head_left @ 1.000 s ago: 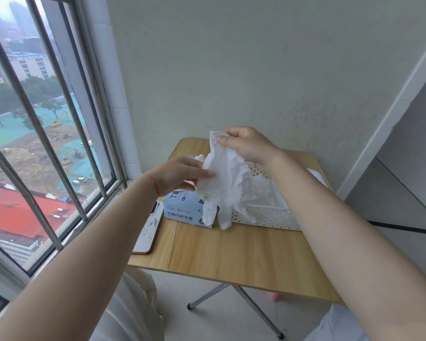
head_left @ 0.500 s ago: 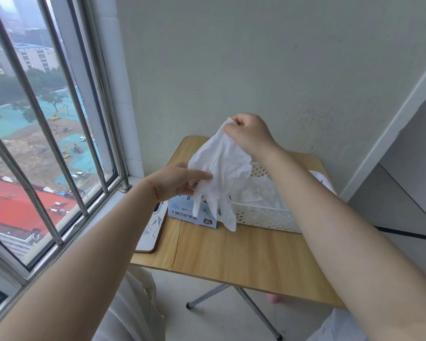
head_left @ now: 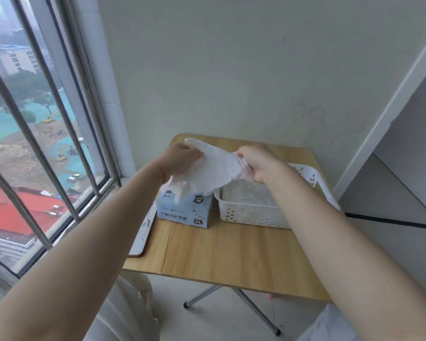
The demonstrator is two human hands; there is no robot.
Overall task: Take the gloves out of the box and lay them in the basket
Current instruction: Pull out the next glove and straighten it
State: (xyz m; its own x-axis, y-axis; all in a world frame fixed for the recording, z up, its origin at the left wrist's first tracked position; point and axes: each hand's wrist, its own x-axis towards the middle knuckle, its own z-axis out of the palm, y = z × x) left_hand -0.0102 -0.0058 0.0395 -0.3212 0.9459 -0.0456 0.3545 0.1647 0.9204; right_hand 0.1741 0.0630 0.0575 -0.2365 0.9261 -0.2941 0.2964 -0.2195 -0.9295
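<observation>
Both hands are up in the middle of the frame with one white glove [head_left: 214, 168] stretched between them. The left hand [head_left: 180, 158] grips the glove's upper left edge, its fingers curled over the material; the right hand [head_left: 258, 163] pinches the other end. The fingertips of both are buried in the folds, so exactly how they close on it is hard to see. The glove's lower part droops in front of the blue glove box [head_left: 185, 209], covering its top opening, and I cannot tell whether it touches the box.

Just right of the box stands the white perforated basket [head_left: 251, 214]. Pale gloves lie inside it, but the right forearm crosses its near right corner and hides part of the rim. Box and basket sit close together with a narrow gap between them.

At the left edge of the wooden table [head_left: 231, 252] lies a flat phone-like object [head_left: 143, 232], half hidden by the left forearm. The table's back edge meets the wall; a barred window [head_left: 47, 124] fills the left of the frame. The near half of the tabletop is bare wood, and a metal leg [head_left: 256, 313] shows below its front edge.
</observation>
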